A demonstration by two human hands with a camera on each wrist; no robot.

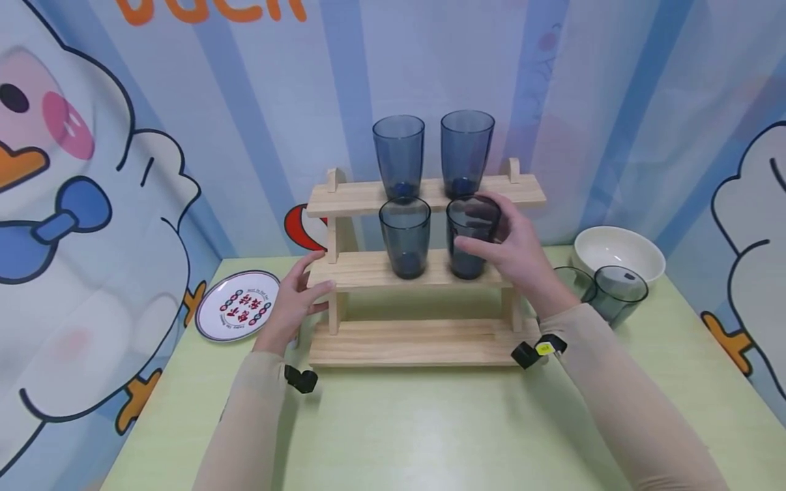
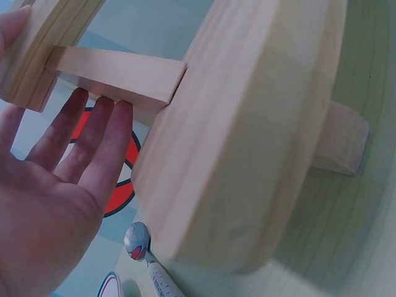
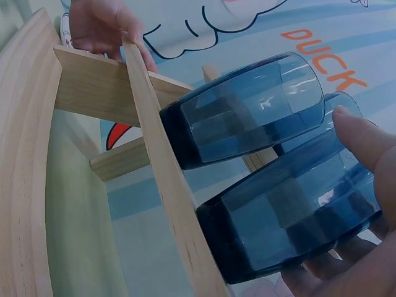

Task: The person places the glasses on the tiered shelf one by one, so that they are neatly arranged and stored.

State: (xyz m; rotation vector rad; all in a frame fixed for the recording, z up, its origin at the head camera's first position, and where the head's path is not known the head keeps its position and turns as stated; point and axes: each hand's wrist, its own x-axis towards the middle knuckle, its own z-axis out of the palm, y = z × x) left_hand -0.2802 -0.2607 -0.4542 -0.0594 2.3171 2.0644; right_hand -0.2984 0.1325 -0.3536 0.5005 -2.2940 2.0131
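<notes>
Held glass (image 3: 284,216): tinted blue-grey, clear-walled, darker at the base, mouth up and upright. It sits within the right hand (image 1: 518,249), thumb on the near side, fingers round the far side; its base is at the middle shelf of the rack (image 1: 417,341), full contact not determinable. The left hand (image 1: 295,300) grips the rack's left end between thumb and fingers. A matching glass (image 1: 405,239) stands just left of the right hand. Below its wrist, two more glasses (image 1: 617,296) are partly hidden by the sleeve; the bowl (image 1: 620,249) lies beyond them. A spoon (image 2: 162,281) and plate (image 1: 236,307) lie near the left hand. Directly beyond the right hand, the top shelf with its pair of glasses (image 1: 467,151) bars the way.
</notes>
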